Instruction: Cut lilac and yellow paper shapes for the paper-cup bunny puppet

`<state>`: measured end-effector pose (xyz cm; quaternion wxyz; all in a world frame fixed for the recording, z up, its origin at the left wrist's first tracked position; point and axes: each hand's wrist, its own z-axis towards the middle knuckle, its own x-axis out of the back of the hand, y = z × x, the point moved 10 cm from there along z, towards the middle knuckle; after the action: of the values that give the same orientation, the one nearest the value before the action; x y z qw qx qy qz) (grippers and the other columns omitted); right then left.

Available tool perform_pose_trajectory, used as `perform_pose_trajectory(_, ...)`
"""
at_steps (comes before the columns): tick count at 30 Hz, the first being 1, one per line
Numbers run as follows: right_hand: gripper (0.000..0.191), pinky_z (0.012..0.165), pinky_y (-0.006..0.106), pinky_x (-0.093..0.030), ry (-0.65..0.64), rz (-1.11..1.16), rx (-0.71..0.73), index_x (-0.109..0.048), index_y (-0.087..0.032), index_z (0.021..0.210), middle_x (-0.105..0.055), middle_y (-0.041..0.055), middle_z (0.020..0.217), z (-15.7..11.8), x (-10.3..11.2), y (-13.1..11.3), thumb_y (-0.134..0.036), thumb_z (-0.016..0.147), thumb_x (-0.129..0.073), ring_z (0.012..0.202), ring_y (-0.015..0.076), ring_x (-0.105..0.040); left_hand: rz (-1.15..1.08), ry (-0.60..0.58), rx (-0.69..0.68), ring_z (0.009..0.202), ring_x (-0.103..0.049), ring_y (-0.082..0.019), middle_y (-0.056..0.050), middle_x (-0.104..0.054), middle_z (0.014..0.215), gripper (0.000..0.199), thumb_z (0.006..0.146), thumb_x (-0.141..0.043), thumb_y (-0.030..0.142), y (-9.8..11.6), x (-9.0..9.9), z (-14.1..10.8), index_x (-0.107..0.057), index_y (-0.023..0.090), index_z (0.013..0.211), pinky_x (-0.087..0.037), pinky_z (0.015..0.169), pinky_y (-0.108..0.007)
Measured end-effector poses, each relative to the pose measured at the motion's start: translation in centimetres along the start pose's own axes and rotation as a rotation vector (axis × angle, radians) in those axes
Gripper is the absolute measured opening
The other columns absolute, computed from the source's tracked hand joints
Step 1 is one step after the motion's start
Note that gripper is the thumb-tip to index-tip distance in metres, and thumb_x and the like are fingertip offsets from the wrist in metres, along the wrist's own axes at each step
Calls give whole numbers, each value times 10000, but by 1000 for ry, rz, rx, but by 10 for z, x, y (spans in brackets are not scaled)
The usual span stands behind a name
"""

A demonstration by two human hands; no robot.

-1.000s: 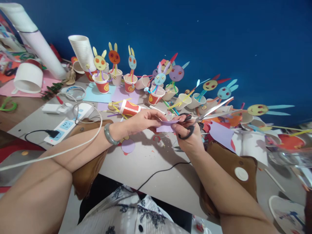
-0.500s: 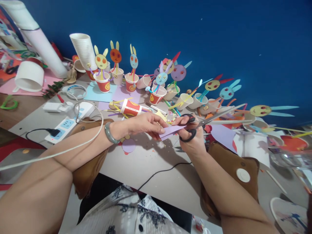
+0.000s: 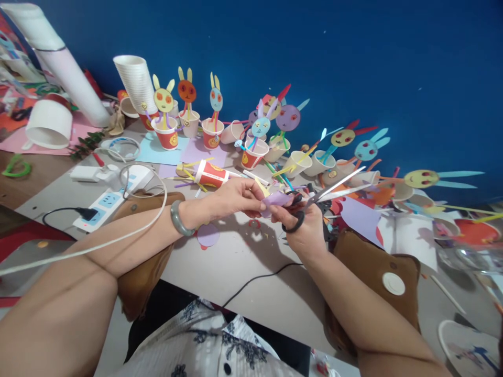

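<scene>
Between my two hands is a small piece of purple paper [image 3: 276,199]. My left hand [image 3: 240,198] pinches its left end between thumb and fingers. My right hand [image 3: 304,225] has its fingers through the black handles of the scissors [image 3: 330,189], whose blades are apart and point away to the right. The fingertips of my right hand also touch the paper's right end. Below my left hand, a purple paper disc [image 3: 208,235] lies on the table [image 3: 236,272]. Just behind my hands, a red paper cup [image 3: 212,174] lies on its side.
Paper cups with rabbit-faced figures, one with a blue face [image 3: 260,126], line the blue wall. A power strip [image 3: 104,201] and white cable are at left. A brown cushion [image 3: 373,277] lies under my right forearm. A tall cup stack [image 3: 135,84] stands at back left.
The purple paper has turned and looks bent or folded instead of flat. My right hand has shifted slightly left, its fingertips closer to my left hand, and the scissors have tilted.
</scene>
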<state>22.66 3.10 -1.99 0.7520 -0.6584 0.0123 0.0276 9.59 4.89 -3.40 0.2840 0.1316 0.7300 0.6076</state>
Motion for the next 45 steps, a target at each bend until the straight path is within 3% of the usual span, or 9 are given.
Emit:
perform_pose_trajectory(5, 446, 431, 238, -368, -99, -135, -59, -523, -214, 731, -540, -70, 565, -3, -10, -1, -370, 596, -919, 439, 90, -479, 202, -39, -157, 749, -658, -113, -54, -712, 861, 262, 715, -813, 222, 20, -7, -2, -676, 105, 906, -520, 706, -246)
perform_pose_trajectory(9, 402, 430, 230, -352, -94, -189, -54, -530, -210, 728, -527, -68, 580, -3, -10, -1, -342, 626, -896, 460, 84, -468, 352, -25, -213, 685, -594, -104, -22, -655, 716, 140, 794, -718, 236, 26, -6, -3, -678, 105, 762, -464, 666, -246)
perform_pose_trajectory(14, 334, 431, 242, -369, -13, -162, -35, -579, -201, 753, -586, -45, 647, -1, -4, 1, -363, 663, -857, 446, 73, -459, 182, 116, -204, 623, -553, -74, 12, -604, 669, 213, 773, -749, 294, 27, 11, -3, -635, 118, 736, -452, 620, -227)
perform_pose_trajectory(21, 318, 390, 230, -286, -16, -202, -93, -652, -178, 785, -614, -33, 583, -5, -4, 8, -368, 650, -869, 411, 63, -406, -3, 201, -165, 646, -572, -70, 8, -609, 725, 355, 702, -829, 389, 22, 20, -4, -627, 105, 771, -501, 662, -246)
perform_pose_trajectory(27, 274, 373, 228, -310, -63, -187, -79, -645, -177, 758, -699, 14, 616, -10, -8, 5, -414, 760, -784, 383, 69, -416, -26, 132, -149, 647, -610, -82, 6, -636, 698, 334, 720, -822, 368, 20, 12, -2, -612, 113, 770, -506, 673, -252)
perform_pose_trajectory(34, 253, 386, 228, -338, -28, -220, -29, -642, -173, 720, -713, 25, 632, -8, -3, 0, -374, 769, -787, 400, 76, -447, 70, -91, -76, 716, -643, -113, -52, -691, 754, 328, 727, -828, 367, 14, -9, -3, -659, 95, 794, -513, 702, -266)
perform_pose_trajectory(45, 251, 392, 239, -384, 4, -131, -28, -652, -176, 763, -687, 12, 645, -9, -1, 0, -371, 734, -808, 413, 82, -466, -9, -14, -58, 652, -622, -88, -36, -693, 708, 329, 716, -834, 373, 10, -1, -2, -636, 110, 704, -519, 697, -268)
